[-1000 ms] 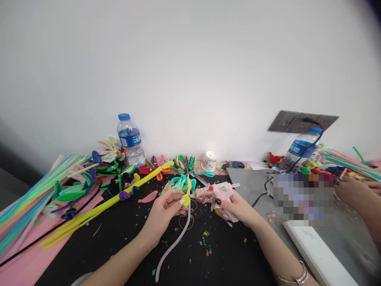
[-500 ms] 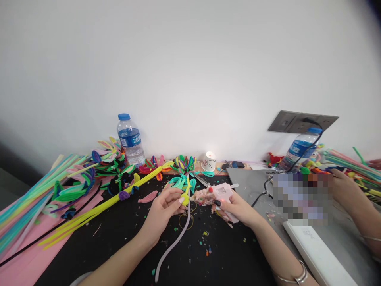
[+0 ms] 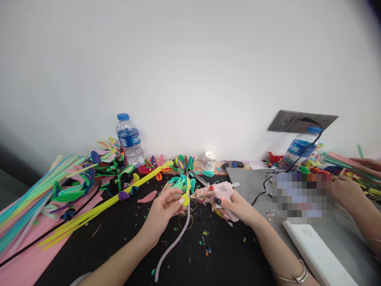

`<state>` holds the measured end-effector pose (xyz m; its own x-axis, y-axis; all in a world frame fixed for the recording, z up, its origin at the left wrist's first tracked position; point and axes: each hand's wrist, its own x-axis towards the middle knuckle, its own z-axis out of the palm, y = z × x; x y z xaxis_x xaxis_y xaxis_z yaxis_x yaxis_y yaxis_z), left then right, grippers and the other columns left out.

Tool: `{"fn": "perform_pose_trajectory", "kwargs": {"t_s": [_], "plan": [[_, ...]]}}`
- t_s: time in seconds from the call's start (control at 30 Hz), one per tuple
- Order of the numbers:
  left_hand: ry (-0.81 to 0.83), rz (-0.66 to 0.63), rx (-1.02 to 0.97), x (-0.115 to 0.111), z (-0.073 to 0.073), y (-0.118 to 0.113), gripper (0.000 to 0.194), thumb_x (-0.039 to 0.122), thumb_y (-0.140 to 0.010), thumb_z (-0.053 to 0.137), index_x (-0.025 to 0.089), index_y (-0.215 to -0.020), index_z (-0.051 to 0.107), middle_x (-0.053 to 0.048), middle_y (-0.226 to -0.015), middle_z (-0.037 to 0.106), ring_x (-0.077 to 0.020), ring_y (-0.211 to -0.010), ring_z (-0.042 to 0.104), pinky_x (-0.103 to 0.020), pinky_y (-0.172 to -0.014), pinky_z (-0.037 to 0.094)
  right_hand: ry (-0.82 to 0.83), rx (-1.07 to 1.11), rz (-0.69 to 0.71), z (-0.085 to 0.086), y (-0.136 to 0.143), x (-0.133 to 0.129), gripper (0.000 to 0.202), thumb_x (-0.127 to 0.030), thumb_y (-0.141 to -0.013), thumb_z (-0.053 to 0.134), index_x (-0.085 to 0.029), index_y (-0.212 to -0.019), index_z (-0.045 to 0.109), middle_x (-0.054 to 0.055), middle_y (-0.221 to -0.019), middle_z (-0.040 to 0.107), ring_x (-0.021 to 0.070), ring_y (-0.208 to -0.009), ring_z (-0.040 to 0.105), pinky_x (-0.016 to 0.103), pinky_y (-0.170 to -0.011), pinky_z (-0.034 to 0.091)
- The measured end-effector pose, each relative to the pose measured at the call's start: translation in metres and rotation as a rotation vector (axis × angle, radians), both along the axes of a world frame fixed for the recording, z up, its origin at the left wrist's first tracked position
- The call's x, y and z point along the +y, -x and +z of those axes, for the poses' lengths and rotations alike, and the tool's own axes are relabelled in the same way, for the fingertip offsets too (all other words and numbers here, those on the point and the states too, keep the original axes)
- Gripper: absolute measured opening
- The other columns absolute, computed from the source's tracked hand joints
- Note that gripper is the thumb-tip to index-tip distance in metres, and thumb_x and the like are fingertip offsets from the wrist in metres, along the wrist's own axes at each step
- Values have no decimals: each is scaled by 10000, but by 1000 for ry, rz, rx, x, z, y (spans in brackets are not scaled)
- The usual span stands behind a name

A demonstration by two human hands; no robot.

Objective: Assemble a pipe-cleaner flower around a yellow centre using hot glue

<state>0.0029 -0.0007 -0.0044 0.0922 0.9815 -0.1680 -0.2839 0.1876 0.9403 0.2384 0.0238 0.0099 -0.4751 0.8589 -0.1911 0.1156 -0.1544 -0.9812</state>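
Between the thumb and fingers of my left hand (image 3: 165,207) is a small round yellow pipe-cleaner coil (image 3: 185,200), with a yellow strand rising from it. A pale lilac pipe cleaner (image 3: 175,243) hangs down beside the coil and curves toward the front of the black mat. My right hand (image 3: 242,209) grips a pink glue gun (image 3: 222,191), its crusted nozzle pointing left, close to the coil. Whether the tip touches the coil I cannot tell. Behind the hands lie scissors (image 3: 202,180) and turquoise pipe-cleaner loops (image 3: 177,182).
Pipe-cleaner bundles (image 3: 26,206) and finished flowers (image 3: 119,174) crowd the left. Water bottles (image 3: 130,139) stand by the wall, near a paper cup (image 3: 208,161). At right are a white box (image 3: 320,254), a black cable (image 3: 258,197) and another person's hands (image 3: 347,194).
The glue gun's nozzle has shifted slightly up; my left hand stays almost still. At right, the other person's second hand has come into view by the pipe-cleaner bundle.
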Motion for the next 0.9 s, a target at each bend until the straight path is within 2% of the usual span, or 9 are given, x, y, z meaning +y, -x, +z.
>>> {"fn": "perform_pose_trajectory", "kwargs": {"t_s": [0.3, 0.53, 0.9], "plan": [[-3, -25, -12, 0, 0, -1, 279, 314, -660, 728, 178, -870, 604, -15, -783, 634, -131, -623, 615, -267, -636, 517, -5, 18, -9, -4, -1, 1, 392, -524, -731, 621, -144, -777, 540, -64, -484, 432, 59, -403, 369, 183, -399, 316], [-1, -55, -31, -1, 0, -1, 226, 296, -683, 719, 178, -823, 587, 9, -757, 622, -114, -619, 606, -248, -627, 511, -20, -5, 8, -7, -3, 2, 394, -529, -749, 601, -142, -790, 543, -59, -497, 457, 62, -393, 379, 193, -397, 325], [-8, -87, -31, -1, -4, 0, 204, 287, -715, 697, 176, -841, 581, 18, -763, 638, -103, -632, 611, -242, -643, 512, -5, 17, -17, -3, -1, 2, 402, -524, -724, 629, -136, -780, 540, -66, -481, 430, 57, -404, 379, 178, -388, 321]]}}
